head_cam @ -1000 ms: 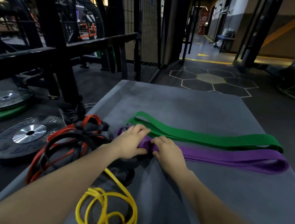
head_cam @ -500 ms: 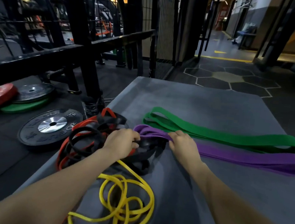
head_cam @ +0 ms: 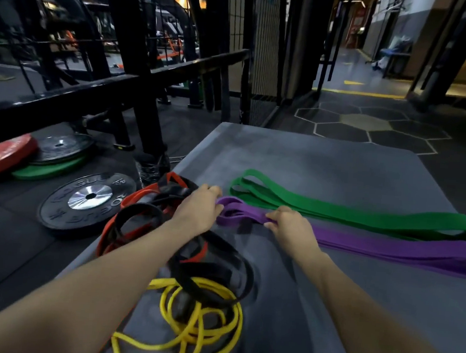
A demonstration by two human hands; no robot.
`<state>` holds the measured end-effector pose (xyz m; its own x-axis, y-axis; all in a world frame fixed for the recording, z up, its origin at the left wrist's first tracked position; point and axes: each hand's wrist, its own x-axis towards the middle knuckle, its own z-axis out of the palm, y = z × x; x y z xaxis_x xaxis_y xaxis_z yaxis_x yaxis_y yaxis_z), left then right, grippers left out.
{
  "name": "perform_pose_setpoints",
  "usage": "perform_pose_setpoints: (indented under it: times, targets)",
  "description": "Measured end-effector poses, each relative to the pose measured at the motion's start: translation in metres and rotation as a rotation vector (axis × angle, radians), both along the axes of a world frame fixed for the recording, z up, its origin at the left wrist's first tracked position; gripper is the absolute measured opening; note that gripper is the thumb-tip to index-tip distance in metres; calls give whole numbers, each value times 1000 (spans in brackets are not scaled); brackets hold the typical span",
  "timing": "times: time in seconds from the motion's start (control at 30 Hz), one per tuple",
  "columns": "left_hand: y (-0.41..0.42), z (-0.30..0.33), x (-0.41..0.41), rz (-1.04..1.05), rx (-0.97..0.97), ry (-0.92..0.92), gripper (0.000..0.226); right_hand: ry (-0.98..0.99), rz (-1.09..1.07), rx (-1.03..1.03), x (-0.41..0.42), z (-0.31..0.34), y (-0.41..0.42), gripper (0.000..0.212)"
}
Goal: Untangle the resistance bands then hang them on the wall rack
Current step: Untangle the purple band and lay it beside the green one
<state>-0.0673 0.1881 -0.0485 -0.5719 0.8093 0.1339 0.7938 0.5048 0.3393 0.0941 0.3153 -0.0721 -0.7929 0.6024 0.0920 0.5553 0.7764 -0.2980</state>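
A purple band [head_cam: 388, 245] lies folded flat across the grey mat [head_cam: 324, 167], and a green band [head_cam: 362, 218] lies folded just beyond it. My left hand [head_cam: 198, 211] pinches the purple band's looped left end. A little to the right, my right hand [head_cam: 290, 227] has its fingers curled over the same band. A tangle of black and red bands [head_cam: 139, 215] sits under my left forearm. Near the mat's front edge a thin yellow band [head_cam: 203, 328] lies in loose coils, partly under a black loop.
Weight plates lie on the dark floor left of the mat: a black one [head_cam: 85, 201] close by, and a red one [head_cam: 2, 155] on a stack behind it. A black steel rack frame [head_cam: 129, 56] and a mesh panel stand beyond. Hexagon floor tiles lie ahead.
My view has swung slightly left. My left hand went from the purple band to the black tangle and is back at the purple loop end. My right hand stays on the purple band.
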Motion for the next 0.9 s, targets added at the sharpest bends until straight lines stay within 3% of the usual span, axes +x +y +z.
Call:
perform_pose_setpoints:
  times: [0.13, 0.23, 0.4, 0.67, 0.9]
  targets:
    - [27, -9, -8, -40, -40, -24, 41, 3, 4, 8, -1, 1, 4, 33]
    - [31, -13, -6, -183, -96, 29, 40, 0, 15, 35, 1, -2, 4, 36]
    - [27, -8, -7, -228, -150, 152, 39, 15, 9, 41, 0, -1, 6, 34]
    - [34, -4, -8, -116, -62, -126, 32, 71, -17, -16, 0, -4, 6, 30]
    - [39, -3, -14, -116, -222, -78, 40, 85, -33, -21, 0, -5, 7, 31]
